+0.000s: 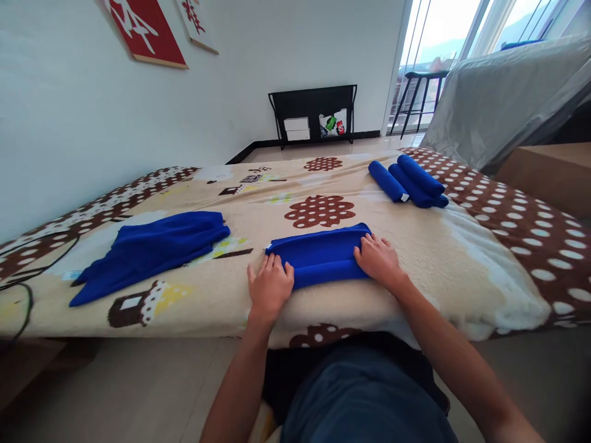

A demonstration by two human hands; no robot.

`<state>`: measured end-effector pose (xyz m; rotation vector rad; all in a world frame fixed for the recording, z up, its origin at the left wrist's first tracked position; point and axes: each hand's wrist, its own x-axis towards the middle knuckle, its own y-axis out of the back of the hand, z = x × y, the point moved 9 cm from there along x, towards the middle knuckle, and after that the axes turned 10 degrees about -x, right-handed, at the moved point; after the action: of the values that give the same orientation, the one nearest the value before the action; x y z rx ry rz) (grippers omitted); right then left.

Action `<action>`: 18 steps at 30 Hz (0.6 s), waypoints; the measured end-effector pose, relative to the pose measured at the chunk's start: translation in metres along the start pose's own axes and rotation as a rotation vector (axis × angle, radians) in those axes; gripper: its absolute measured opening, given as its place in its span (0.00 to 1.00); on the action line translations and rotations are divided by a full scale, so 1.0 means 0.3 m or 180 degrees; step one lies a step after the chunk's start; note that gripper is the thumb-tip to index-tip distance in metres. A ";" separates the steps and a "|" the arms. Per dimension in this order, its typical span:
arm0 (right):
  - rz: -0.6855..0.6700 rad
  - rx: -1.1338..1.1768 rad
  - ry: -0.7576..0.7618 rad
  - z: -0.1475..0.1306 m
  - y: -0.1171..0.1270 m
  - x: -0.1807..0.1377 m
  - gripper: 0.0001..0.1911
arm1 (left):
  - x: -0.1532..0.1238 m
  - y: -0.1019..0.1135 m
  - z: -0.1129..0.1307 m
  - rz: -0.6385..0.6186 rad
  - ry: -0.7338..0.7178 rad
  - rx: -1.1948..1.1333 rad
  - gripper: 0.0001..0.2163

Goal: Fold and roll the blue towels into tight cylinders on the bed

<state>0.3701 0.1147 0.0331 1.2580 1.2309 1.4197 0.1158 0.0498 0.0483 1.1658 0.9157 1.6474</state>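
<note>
On the cloth (pixel 323 251), the left hand (pixel 270 283) touches its left end, the right hand (pixel 379 258) its right end, both loosely curved; whether either grips, I cannot tell.

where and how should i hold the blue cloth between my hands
Probably by both short ends, from above, where the left hand and right hand rest: the blue cloth lies crosswise as a long strip with a rounded near edge.

Room beyond the middle cloth (pixel 323 252); rolls (pixel 410 184) block right, apparently cables (pixel 31 300) left.
</note>
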 end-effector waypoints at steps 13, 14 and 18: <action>-0.0382 0.0364 0.0188 -0.020 -0.075 0.101 0.28 | 0.122 -0.115 0.017 -0.0628 -0.0100 -0.0443 0.25; -0.0392 0.0355 0.0133 0.024 -0.082 0.105 0.28 | 0.117 -0.096 -0.030 -0.0505 0.0012 -0.0478 0.25; -0.0005 0.0303 0.0054 0.126 -0.050 0.056 0.27 | 0.069 -0.028 -0.119 -0.0099 -0.0234 -0.0837 0.22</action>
<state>0.4053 0.1383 0.0210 1.3113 1.3241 1.3872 0.0806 0.0694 0.0366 1.0189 0.6451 1.6326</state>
